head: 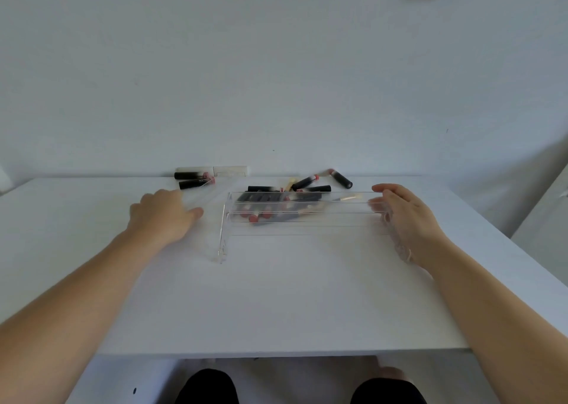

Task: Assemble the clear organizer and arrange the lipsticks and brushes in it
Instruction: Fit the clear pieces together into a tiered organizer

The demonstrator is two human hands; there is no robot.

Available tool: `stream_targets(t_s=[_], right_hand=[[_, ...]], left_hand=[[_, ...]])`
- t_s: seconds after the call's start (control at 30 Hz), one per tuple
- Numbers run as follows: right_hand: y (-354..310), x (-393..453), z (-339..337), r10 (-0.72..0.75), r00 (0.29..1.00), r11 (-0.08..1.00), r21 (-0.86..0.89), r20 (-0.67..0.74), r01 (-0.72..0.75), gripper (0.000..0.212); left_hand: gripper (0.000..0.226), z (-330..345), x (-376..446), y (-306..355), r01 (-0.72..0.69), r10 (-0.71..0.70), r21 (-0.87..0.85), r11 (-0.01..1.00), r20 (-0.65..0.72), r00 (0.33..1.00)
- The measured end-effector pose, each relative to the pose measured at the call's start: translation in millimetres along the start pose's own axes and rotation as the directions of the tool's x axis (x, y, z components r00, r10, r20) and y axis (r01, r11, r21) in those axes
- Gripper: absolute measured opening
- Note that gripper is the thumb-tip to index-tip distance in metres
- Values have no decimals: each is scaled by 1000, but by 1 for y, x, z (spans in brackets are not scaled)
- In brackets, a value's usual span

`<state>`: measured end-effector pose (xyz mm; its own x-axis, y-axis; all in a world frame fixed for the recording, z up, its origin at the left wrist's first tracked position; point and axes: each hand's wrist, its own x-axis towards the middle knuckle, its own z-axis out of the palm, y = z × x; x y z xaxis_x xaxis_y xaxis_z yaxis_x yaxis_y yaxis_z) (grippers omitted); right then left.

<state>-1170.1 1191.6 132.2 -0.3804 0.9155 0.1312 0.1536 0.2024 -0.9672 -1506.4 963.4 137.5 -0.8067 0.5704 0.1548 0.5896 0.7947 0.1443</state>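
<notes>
The clear organizer [302, 219] stands in the middle of the white table [276, 296], with its left side panel [222, 237] upright and a long shelf across. My right hand [408, 219] holds its right end, with the thumb on the shelf edge and the palm against the right side panel. My left hand [163, 216] lies flat on the table to the left of the organizer, fingers apart, with nothing visible in it. Several black lipsticks [307, 185] with pink ends and pale-handled brushes [350, 198] lie behind the organizer and show through it. Two more lipsticks [195, 179] lie at the back left.
A white wall rises right behind the table, and a white socket strip [229, 171] sits at its foot. The table's front edge runs near my knees [209, 386]. A pale surface [544, 228] stands off the table's right side.
</notes>
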Motion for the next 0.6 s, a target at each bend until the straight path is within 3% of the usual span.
stream_targets(t_s=[0.07,0.2,0.3,0.47,0.6], right_hand=[[2,1,0,-2,1000,1000,12,6,2,25],[5,4,0,-7,1000,999,39,14,6,26],[6,5,-1,-7,1000,999,48,27,6,28],[5,4,0,9,1000,997,76,28,-11,32],[2,1,-1,19,999,995,97,45,-23,57]], left_hand=[[34,6,2,-8,-6,5,-86,996,-13,1000],[49,2,4,-17,51,-44,-392,919,26,999],[42,-6,0,-19,18,-36,-525,851,-24,999],[22,-28,-32,-1,-251,133,-576,778,-239,962],[31,-44,-64,32,-545,428,-525,653,-338,838]])
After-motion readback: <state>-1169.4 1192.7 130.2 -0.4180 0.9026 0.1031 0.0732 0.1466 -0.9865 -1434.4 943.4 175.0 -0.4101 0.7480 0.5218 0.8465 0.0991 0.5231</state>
